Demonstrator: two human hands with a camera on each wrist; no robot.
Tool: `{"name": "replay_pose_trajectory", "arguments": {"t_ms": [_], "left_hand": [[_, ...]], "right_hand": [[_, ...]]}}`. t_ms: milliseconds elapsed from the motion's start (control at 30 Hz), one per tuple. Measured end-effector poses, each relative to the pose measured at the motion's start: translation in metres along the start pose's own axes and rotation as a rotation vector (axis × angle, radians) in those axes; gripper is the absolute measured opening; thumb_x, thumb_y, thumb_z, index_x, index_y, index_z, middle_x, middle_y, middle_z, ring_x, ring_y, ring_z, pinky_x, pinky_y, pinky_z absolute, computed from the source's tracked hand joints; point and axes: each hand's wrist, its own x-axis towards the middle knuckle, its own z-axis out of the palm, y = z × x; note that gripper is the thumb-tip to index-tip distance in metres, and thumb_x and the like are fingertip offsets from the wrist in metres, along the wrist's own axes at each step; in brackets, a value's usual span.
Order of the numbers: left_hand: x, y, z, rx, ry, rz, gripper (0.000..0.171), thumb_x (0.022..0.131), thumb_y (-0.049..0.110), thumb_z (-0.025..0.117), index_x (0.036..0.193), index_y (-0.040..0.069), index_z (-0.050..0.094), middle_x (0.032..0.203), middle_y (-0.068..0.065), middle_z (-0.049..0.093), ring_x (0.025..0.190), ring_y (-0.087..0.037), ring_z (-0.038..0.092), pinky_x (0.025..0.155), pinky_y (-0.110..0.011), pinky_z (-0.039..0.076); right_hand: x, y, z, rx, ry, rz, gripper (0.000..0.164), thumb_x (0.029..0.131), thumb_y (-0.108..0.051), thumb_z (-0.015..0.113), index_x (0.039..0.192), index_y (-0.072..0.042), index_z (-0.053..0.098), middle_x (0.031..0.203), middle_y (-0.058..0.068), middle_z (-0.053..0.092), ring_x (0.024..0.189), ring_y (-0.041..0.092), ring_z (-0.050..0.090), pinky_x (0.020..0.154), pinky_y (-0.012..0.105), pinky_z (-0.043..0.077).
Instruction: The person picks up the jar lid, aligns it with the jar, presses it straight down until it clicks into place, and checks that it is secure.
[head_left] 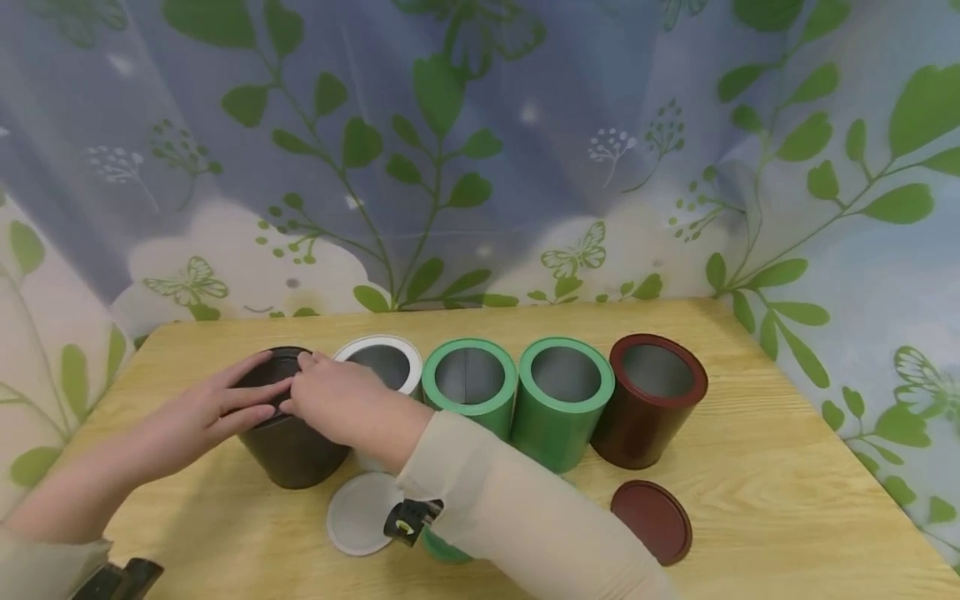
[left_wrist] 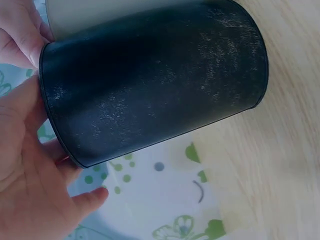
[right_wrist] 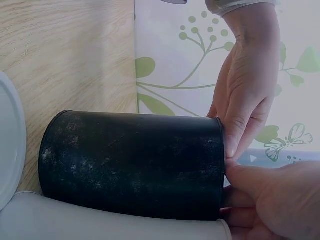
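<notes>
Black can (head_left: pixel 296 454), mouth up, long axis vertical, left fingers (head_left: pixel 255 395) spread, right fingers (head_left: pixel 307 362) pinching rim (right_wrist: pixel 222 150)

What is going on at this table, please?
A person has the left grip and right grip at the top of the black can, leftmost of five. Beside it, the white can, two green cans and dark red can stand open. In front lie a pale lid, a partly hidden green lid and a dark red lid.
</notes>
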Motion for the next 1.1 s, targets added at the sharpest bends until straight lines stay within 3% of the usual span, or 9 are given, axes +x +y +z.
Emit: {"name": "replay_pose_trajectory", "arguments": {"t_ms": [167,400,500,667,700,833,933,1100], "left_hand": [[0.007,0.004,-0.006,-0.054,-0.036,-0.012,0.045,0.095,0.025,0.055,0.135,0.005,0.050,0.149,-0.028,0.016,0.129,-0.053,0.021,0.093,-0.063,0.030],[0.009,0.004,-0.023,-0.029,-0.106,-0.001,0.052,0.089,0.031,0.063,0.131,0.002,0.054,0.145,-0.029,0.026,0.127,-0.051,0.028,0.091,-0.056,0.038],[0.013,0.007,-0.029,0.002,-0.133,-0.035,0.053,0.085,0.035,0.066,0.127,0.003,0.058,0.143,-0.029,0.030,0.126,-0.052,0.029,0.091,-0.059,0.036],[0.016,0.012,-0.031,0.093,-0.143,-0.048,0.053,0.082,0.037,0.069,0.123,0.003,0.060,0.139,-0.029,0.036,0.124,-0.051,0.034,0.093,-0.060,0.034],[0.016,0.013,-0.031,0.111,-0.138,-0.037,0.053,0.082,0.037,0.069,0.123,0.004,0.060,0.138,-0.029,0.037,0.123,-0.050,0.035,0.093,-0.059,0.034],[0.012,0.013,-0.028,0.097,-0.130,-0.028,0.056,0.084,0.039,0.066,0.127,0.004,0.057,0.141,-0.031,0.032,0.125,-0.050,0.033,0.093,-0.059,0.034],[0.006,0.011,-0.027,0.042,-0.134,-0.076,0.058,0.087,0.043,0.061,0.132,0.008,0.052,0.146,-0.028,0.024,0.129,-0.049,0.028,0.094,-0.059,0.034],[-0.004,0.006,-0.019,-0.019,-0.139,-0.107,0.059,0.093,0.043,0.053,0.143,0.012,0.041,0.151,-0.023,0.015,0.131,-0.049,0.022,0.094,-0.062,0.031]], "right_hand": [[-0.004,0.009,-0.002,0.028,0.103,-0.033,0.033,0.095,-0.046,0.046,0.115,-0.028,0.067,0.118,-0.004,0.056,0.104,0.009,0.056,0.077,0.027,0.049],[-0.008,0.013,-0.003,0.116,0.187,-0.164,0.019,0.094,-0.032,0.056,0.106,-0.029,0.071,0.111,-0.016,0.064,0.111,0.004,0.054,0.084,0.019,0.045],[-0.007,0.011,-0.005,0.124,0.187,-0.175,0.017,0.093,-0.029,0.058,0.102,-0.028,0.072,0.101,-0.018,0.065,0.092,0.003,0.059,0.076,0.018,0.046],[-0.007,0.007,-0.004,0.112,0.161,-0.186,0.018,0.096,-0.027,0.054,0.098,-0.027,0.072,0.094,-0.015,0.064,0.085,0.003,0.058,0.072,0.019,0.046],[-0.007,0.007,-0.003,0.104,0.156,-0.189,0.019,0.096,-0.026,0.053,0.097,-0.026,0.072,0.094,-0.014,0.064,0.085,0.003,0.057,0.072,0.019,0.045],[-0.008,0.007,-0.001,0.085,0.135,-0.199,0.023,0.098,-0.029,0.049,0.103,-0.027,0.071,0.108,-0.012,0.065,0.111,0.006,0.054,0.085,0.021,0.045],[-0.008,0.007,-0.001,0.069,0.128,-0.221,0.026,0.098,-0.034,0.048,0.111,-0.028,0.069,0.117,-0.014,0.062,0.128,0.009,0.041,0.095,0.023,0.041],[-0.013,0.007,0.004,-0.054,0.118,-0.254,0.036,0.098,-0.041,0.045,0.127,-0.027,0.059,0.133,-0.008,0.052,0.133,0.012,0.034,0.100,0.025,0.037]]}}
